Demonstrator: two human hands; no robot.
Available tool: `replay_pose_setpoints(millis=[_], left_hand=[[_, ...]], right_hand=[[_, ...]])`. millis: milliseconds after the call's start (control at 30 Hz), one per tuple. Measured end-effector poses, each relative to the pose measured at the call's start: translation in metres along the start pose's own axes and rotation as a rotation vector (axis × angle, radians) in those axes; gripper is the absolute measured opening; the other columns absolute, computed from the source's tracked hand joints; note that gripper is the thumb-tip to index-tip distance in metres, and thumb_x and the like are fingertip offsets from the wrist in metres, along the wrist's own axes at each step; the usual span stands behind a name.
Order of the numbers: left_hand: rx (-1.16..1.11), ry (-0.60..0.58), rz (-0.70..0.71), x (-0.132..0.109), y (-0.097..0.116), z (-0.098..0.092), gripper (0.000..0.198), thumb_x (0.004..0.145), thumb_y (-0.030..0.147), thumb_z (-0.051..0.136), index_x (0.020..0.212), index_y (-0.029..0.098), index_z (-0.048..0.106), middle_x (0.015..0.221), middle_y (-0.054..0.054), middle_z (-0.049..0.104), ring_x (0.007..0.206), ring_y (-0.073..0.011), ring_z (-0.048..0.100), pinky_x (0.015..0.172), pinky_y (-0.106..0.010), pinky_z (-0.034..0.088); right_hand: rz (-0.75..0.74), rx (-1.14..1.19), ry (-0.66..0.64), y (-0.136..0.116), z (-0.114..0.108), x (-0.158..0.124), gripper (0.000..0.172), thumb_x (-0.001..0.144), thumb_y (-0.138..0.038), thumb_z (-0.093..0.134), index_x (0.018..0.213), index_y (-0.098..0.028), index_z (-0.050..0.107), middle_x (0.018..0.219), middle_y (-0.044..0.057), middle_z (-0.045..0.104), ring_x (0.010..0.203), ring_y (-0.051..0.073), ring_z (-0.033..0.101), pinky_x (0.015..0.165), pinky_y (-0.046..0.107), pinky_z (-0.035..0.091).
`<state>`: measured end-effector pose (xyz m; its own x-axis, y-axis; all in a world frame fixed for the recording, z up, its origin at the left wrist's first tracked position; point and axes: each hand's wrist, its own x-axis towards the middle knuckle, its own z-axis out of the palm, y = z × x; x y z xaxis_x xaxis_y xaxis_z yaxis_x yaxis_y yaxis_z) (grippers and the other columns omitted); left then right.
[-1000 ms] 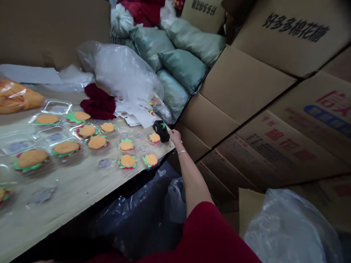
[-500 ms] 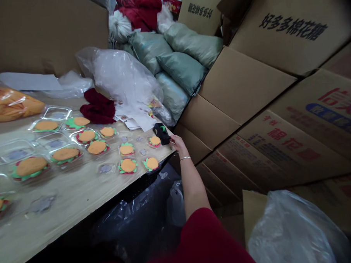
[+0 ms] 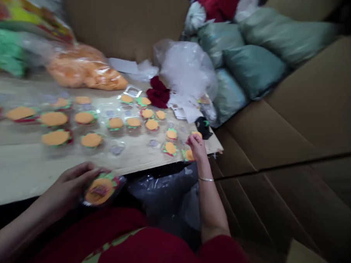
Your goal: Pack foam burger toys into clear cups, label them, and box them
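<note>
My left hand (image 3: 77, 177) is closed round a clear plastic box with a burger-shaped piece (image 3: 100, 189) inside, held low in front of the table's edge. This piece shows an orange top, green and red frills and a printed mark. At the table's right end, my right hand (image 3: 197, 146) has its fingertips pinched together. Whatever is between them is too small and blurred to make out. Just beyond it sits a black tape dispenser (image 3: 203, 128) with a green roll, apart from my fingers. Boxed burger-shaped pieces (image 3: 170, 148) stand close to that hand, one partly behind it.
Several more boxed pieces (image 3: 54, 118) spread over the wooden table (image 3: 17, 169). Behind them lie a bag of orange pieces (image 3: 85, 69), a dark red cloth (image 3: 158, 92) and papers (image 3: 182, 107). Green-grey sacks (image 3: 254, 70) and cardboard boxes (image 3: 308, 106) stand to the right.
The view has swung left. My right hand has left the tape dispenser and come back toward me, fingers pinched. My left hand with the boxed burger-shaped piece has come into sight.
</note>
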<state>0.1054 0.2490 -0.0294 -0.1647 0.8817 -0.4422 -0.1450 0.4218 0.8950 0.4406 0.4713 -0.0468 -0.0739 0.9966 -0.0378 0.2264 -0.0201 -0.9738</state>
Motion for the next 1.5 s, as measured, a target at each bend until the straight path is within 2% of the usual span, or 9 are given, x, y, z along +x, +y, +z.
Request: replay_pose_setpoints(millis=[167, 233, 333, 467, 667, 867, 1033, 1300, 1500], left_hand=[[-0.16, -0.038, -0.051, -0.005, 0.02, -0.007, 0.037, 0.07, 0.046, 0.082, 0.073, 0.016, 0.059, 0.082, -0.003, 0.074, 0.064, -0.0155, 0.065, 0.055, -0.021, 0.05], [-0.17, -0.03, -0.032, -0.01, 0.021, -0.009, 0.037, 0.068, 0.044, 0.083, 0.072, 0.016, 0.06, 0.08, -0.005, 0.073, 0.064, -0.0166, 0.065, 0.055, -0.022, 0.05], [-0.168, -0.011, -0.017, -0.02, 0.015, -0.018, 0.037, 0.068, 0.045, 0.082, 0.073, 0.016, 0.059, 0.071, -0.003, 0.069, 0.06, -0.0153, 0.062, 0.054, -0.022, 0.049], [-0.161, 0.037, 0.014, -0.029, 0.004, -0.032, 0.041, 0.07, 0.047, 0.081, 0.073, 0.016, 0.056, 0.069, -0.002, 0.067, 0.06, -0.0146, 0.061, 0.055, -0.022, 0.048], [-0.154, 0.139, 0.028, -0.035, 0.002, -0.046, 0.045, 0.066, 0.052, 0.081, 0.075, 0.014, 0.059, 0.078, -0.005, 0.07, 0.063, -0.0157, 0.06, 0.054, -0.022, 0.047], [-0.179, 0.234, 0.11, -0.049, -0.008, -0.058, 0.041, 0.066, 0.049, 0.079, 0.071, 0.014, 0.057, 0.066, 0.0, 0.062, 0.06, -0.0123, 0.054, 0.056, -0.02, 0.042], [-0.218, 0.37, 0.105, -0.076, -0.025, -0.087, 0.04, 0.065, 0.049, 0.075, 0.071, 0.014, 0.057, 0.063, 0.001, 0.058, 0.057, -0.0119, 0.05, 0.054, -0.021, 0.038], [-0.16, 0.59, 0.117, -0.123, -0.045, -0.148, 0.042, 0.068, 0.051, 0.071, 0.066, 0.014, 0.053, 0.059, 0.002, 0.051, 0.055, -0.0103, 0.042, 0.053, -0.02, 0.033], [0.042, 0.49, 0.125, -0.138, -0.013, -0.211, 0.041, 0.068, 0.05, 0.073, 0.064, 0.014, 0.055, 0.059, 0.001, 0.053, 0.057, -0.0118, 0.044, 0.054, -0.021, 0.034]], right_hand=[[-0.27, 0.073, -1.041, -0.047, 0.124, -0.072, 0.031, 0.09, -0.048, 0.057, 0.079, -0.019, 0.056, 0.073, -0.001, 0.056, 0.066, 0.011, 0.052, 0.062, 0.024, 0.044], [-0.417, -0.004, -1.224, -0.065, 0.158, -0.084, 0.026, 0.093, -0.041, 0.052, 0.079, -0.019, 0.055, 0.071, -0.002, 0.054, 0.065, 0.011, 0.049, 0.062, 0.023, 0.041], [-0.583, -0.229, -1.226, -0.08, 0.187, -0.086, 0.02, 0.093, -0.03, 0.054, 0.076, -0.018, 0.054, 0.068, -0.003, 0.052, 0.064, 0.01, 0.046, 0.062, 0.023, 0.036], [-0.632, -0.477, -1.117, -0.083, 0.199, -0.088, 0.017, 0.09, -0.03, 0.063, 0.079, -0.018, 0.058, 0.069, -0.002, 0.054, 0.061, 0.01, 0.044, 0.058, 0.024, 0.03], [-0.641, -0.291, -0.773, -0.083, 0.206, -0.105, 0.01, 0.09, -0.025, 0.063, 0.086, -0.016, 0.066, 0.083, 0.002, 0.061, 0.076, 0.012, 0.054, 0.071, 0.024, 0.04], [-0.26, -0.11, -1.085, -0.072, 0.244, -0.129, 0.013, 0.086, -0.022, 0.062, 0.08, -0.013, 0.068, 0.068, -0.001, 0.062, 0.061, 0.009, 0.051, 0.059, 0.021, 0.037], [-0.152, -0.018, -1.131, -0.064, 0.289, -0.161, 0.017, 0.085, -0.026, 0.056, 0.08, -0.013, 0.065, 0.07, 0.0, 0.062, 0.065, 0.012, 0.053, 0.061, 0.023, 0.04], [-0.309, 0.072, -1.134, -0.065, 0.37, -0.222, 0.024, 0.091, -0.029, 0.049, 0.091, -0.014, 0.068, 0.082, 0.006, 0.071, 0.075, 0.017, 0.064, 0.07, 0.026, 0.047], [-0.496, 0.091, -1.099, -0.077, 0.43, -0.24, 0.032, 0.098, -0.032, 0.04, 0.114, -0.016, 0.063, 0.093, 0.009, 0.073, 0.08, 0.019, 0.068, 0.072, 0.029, 0.049]])
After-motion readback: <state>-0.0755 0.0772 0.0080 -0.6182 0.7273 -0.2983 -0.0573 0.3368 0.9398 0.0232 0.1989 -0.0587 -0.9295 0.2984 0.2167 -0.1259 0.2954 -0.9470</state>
